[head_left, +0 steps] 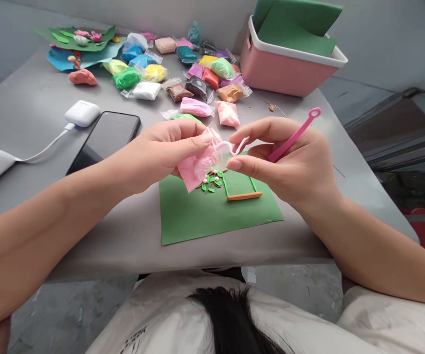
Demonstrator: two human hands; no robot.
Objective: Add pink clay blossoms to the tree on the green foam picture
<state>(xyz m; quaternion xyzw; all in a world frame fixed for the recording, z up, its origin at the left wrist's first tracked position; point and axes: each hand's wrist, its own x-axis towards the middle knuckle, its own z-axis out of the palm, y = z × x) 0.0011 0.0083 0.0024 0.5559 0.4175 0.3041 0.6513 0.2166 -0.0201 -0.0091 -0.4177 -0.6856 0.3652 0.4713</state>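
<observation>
My left hand (175, 152) pinches a clear bag of pink clay (197, 168) above the green sheet. From the bag's opening a thin pale pink strand of clay (227, 145) stretches to my right hand (289, 162), whose thumb and index finger are at its far end. A pink plastic tool (295, 134) is also held in my right hand, its ringed end pointing up and right. Below, the green sheet (186, 221) bears small green leaves with pale buds (212, 181) and an orange-brown bar (244, 196) hung from two green strands.
Many bagged clays (153, 73) lie across the back of the table. A pink basket (286, 69) with green sheets stands back right. On the left are a phone (105, 137), a white case (82, 113) and its cable.
</observation>
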